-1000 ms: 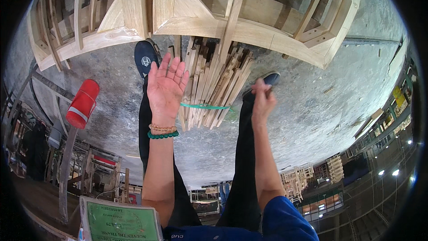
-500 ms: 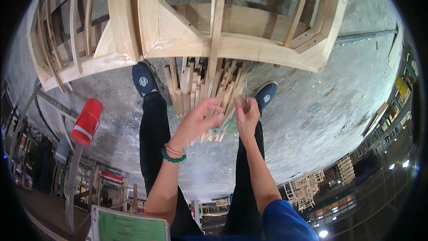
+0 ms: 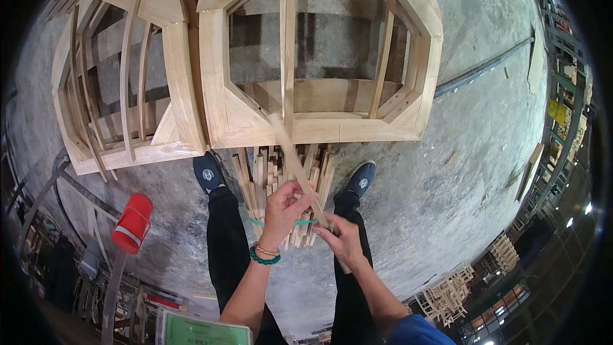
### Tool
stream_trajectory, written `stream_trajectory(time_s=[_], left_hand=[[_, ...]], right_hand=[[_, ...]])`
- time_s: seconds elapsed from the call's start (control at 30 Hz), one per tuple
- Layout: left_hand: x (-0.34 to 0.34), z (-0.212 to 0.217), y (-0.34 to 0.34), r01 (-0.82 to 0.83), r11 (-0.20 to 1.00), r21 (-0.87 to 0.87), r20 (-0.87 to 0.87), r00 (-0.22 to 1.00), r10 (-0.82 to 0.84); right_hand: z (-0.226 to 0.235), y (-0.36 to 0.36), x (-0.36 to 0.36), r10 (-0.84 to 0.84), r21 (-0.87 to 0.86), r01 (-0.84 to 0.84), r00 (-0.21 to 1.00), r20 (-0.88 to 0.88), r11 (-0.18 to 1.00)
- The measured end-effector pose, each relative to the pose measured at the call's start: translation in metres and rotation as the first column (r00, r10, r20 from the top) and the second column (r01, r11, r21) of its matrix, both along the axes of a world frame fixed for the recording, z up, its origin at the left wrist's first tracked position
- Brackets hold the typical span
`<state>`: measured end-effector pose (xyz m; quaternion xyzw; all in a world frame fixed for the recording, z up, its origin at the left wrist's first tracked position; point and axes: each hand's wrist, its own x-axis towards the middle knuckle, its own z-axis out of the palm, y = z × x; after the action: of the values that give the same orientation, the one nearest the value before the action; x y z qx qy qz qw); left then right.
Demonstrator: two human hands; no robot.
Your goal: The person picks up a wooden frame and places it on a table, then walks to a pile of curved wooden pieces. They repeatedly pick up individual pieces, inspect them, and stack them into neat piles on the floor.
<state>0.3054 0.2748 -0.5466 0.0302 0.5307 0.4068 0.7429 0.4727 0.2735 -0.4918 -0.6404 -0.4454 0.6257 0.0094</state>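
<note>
We see both arms come up from the bottom edge and meet in the middle. The left hand point(image 3: 284, 207) is higher, with its fingers curled shut and a green bead band and a thin band on the wrist. The right hand point(image 3: 341, 239) sits just below it, fingers pinched shut. The two hands are very close. Both forearms are bare, and the right upper arm has a blue sleeve.

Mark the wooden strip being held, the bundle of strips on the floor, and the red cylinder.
strip point(image 3: 290, 153), head view, on its blurred middle above the hands.
bundle point(image 3: 262, 176), head view, on the strip ends between the shoes.
red cylinder point(image 3: 133, 222), head view, on the middle of its red body.
</note>
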Motion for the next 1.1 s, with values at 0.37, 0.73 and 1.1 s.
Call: stream_trajectory(time_s=[0.37, 0.73, 1.1], left_hand=[[-0.006, -0.007, -0.002, 0.149, 0.979, 0.142, -0.183, 0.976, -0.122], [-0.007, -0.012, -0.008, 0.029, 0.998, 0.063, -0.097, 0.995, -0.023], [-0.011, -0.004, 0.002, 0.086, 0.994, -0.073, 0.048, 0.995, -0.083]], right_hand=[[-0.076, 0.216, 0.015, -0.272, 0.677, 0.021, 0.924, 0.267, 0.736], [-0.139, 0.29, 0.025, -0.169, 0.58, -0.065, 0.925, 0.341, 0.812], [-0.133, 0.289, 0.018, -0.191, 0.65, -0.113, 0.906, 0.378, 0.752]])
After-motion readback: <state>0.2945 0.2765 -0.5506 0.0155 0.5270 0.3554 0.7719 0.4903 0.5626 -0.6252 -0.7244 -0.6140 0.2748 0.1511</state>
